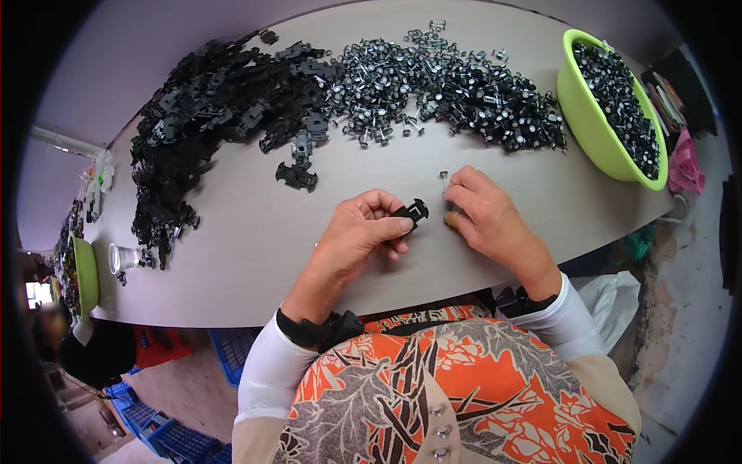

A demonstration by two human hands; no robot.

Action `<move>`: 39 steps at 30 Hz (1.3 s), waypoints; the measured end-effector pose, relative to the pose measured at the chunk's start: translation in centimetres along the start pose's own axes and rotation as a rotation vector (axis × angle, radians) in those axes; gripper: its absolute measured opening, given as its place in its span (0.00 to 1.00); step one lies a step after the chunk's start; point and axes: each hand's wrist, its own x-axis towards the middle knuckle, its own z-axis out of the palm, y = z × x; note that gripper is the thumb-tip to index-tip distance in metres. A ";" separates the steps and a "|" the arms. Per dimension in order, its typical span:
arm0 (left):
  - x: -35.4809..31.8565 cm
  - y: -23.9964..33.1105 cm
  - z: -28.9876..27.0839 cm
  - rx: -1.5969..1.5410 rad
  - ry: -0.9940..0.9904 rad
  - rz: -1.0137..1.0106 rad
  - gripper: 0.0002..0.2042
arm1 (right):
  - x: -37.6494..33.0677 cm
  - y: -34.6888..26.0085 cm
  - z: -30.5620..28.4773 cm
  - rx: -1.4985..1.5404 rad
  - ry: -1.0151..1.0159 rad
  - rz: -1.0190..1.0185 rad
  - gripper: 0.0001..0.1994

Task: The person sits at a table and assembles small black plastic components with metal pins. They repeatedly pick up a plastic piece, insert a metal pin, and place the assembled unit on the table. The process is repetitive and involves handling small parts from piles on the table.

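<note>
Above the near middle of the table, my left hand [357, 233] pinches a small black plastic toy car chassis [417, 210] between thumb and fingers. Just to its right, my right hand [495, 218] is closed on a thin metal wheel axle [444, 182], whose small dark wheel sticks up past the fingertips. The axle's lower end is hidden by my fingers. Chassis and axle are apart. A loose black chassis [297, 177] lies beyond my left hand, in front of a big heap of chassis [216, 100]. Beside that heap spreads a pile of wheel axles [379, 73].
A lime-green basin [581, 116] full of wheel axles stands at the right edge of the grey table [239, 255]. At the left are a clear plastic cup [124, 258] and another green basin [86, 278]. Blue crates [174, 437] and a white bag [614, 301] sit below table level.
</note>
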 end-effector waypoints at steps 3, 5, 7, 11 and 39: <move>0.0 0.0 -0.1 0.011 0.015 -0.010 0.09 | -0.1 -0.2 0.0 -0.032 0.035 -0.017 0.12; 0.0 0.1 0.0 0.013 0.027 -0.024 0.09 | -0.2 -0.2 -0.2 -0.040 0.025 0.012 0.12; -0.1 0.3 0.2 0.020 0.039 -0.033 0.08 | -0.3 -0.1 -0.3 -0.055 -0.019 0.050 0.13; 0.0 0.5 0.4 0.009 0.027 -0.102 0.08 | -0.2 -1.5 -1.0 0.211 0.072 -0.088 0.17; -0.1 -0.6 1.6 0.009 -0.096 -0.090 0.06 | 0.5 7.2 -4.9 -0.269 0.392 0.113 0.13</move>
